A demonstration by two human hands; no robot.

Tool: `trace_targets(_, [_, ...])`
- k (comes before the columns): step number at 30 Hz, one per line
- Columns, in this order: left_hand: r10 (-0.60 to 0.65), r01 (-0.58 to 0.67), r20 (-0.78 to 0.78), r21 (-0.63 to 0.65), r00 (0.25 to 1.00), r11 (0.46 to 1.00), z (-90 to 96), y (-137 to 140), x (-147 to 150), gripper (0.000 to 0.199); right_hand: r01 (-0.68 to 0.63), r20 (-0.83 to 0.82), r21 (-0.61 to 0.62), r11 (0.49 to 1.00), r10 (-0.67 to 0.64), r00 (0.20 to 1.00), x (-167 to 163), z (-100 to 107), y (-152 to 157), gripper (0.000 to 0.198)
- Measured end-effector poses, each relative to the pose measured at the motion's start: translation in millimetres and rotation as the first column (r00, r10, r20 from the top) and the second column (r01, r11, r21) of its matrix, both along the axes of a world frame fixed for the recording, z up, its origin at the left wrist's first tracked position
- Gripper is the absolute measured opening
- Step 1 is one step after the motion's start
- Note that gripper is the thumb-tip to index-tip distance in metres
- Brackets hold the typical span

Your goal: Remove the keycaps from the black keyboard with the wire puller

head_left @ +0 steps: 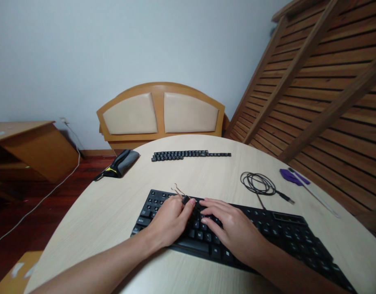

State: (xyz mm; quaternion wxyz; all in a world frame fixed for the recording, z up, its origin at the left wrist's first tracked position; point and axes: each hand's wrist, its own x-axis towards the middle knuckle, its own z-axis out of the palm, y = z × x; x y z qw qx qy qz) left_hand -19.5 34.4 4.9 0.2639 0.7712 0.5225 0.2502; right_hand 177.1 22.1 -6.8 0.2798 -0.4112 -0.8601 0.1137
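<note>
A black keyboard (190,246) lies at a slant in front of me, with keycaps gone from several places in its upper left rows. My left hand (170,218) is closed round a wire keycap puller (185,199) with a dark handle; thin copper-coloured wires stick up past the fingers. Its lower end is down among the keys and partly hidden. My right hand (230,228) rests over the middle of the keyboard, fingers spread and tips close to the puller, seemingly on the keys. Loose black keycaps (178,155) lie in rows farther back on the table.
A coiled black USB cable (258,183) lies behind the keyboard. On the right are a purple cloth (293,177) and a thin white-handled brush (316,196). A grey and black pouch (122,163) sits at the left edge of the round table (92,228).
</note>
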Motion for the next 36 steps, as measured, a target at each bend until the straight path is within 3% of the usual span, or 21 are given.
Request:
trace_targets(16, [0.008, -0.007, 0.043, -0.019, 0.999, 1.000, -0.1, 0.5, -0.2, 0.046, -0.002, -0.016, -0.009, 1.000, 0.001, 1.000, -0.2, 0.5, 0.2, 0.012])
trace_targets(22, [0.090, -0.065, 0.163, -0.148, 0.982, 0.987, 5.5, -1.1, -1.0, 0.050, 0.019, -0.049, -0.050, 0.999, -0.021, 0.999, 0.9, 1.1, 1.1, 0.011])
trace_targets(31, [0.128, -0.112, 0.170, -0.098, 0.977, 0.989, 2.6, 1.2, -1.1, 0.051, 0.047, -0.060, -0.078, 0.996, -0.052, 0.997, 1.2, -1.9, 1.0, 0.013])
trace_targets(36, [0.112, -0.115, 0.168, 0.006, 0.979, 0.993, 1.4, 2.8, -0.7, 0.051, 0.062, -0.100, -0.105, 0.993, -0.072, 0.992, 2.4, -2.5, 4.0, 0.012])
